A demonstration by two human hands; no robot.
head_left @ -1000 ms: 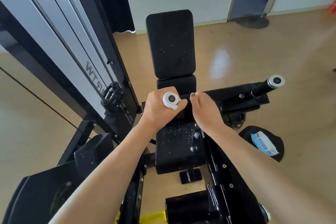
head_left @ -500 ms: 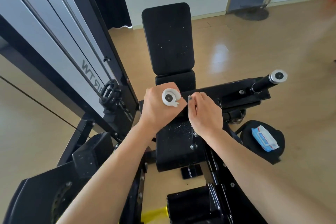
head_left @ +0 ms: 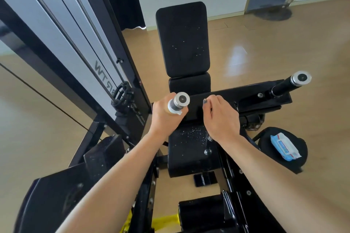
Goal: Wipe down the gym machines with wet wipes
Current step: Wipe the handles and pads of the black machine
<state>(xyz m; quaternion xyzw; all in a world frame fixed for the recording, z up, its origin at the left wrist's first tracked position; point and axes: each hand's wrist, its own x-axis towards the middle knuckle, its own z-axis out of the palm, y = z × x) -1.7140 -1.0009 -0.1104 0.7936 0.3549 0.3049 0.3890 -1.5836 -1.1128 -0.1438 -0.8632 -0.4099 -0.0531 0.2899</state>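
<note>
left hand (head_left: 166,117) curled round near handle (head_left: 179,101), white wet wipe (head_left: 176,111) pinched under it, likely so one grip scrubs the bar all round; right hand (head_left: 220,117) curled on black crossbar (head_left: 197,104), probably bracing, contents unclear; wipes pack (head_left: 285,146) parked on round pad (head_left: 269,136), in reach

Wet wipe (head_left: 175,111) mostly hidden inside left hand (head_left: 166,117).

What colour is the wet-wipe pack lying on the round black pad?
Light blue and white with a red stripe; head view.
</note>
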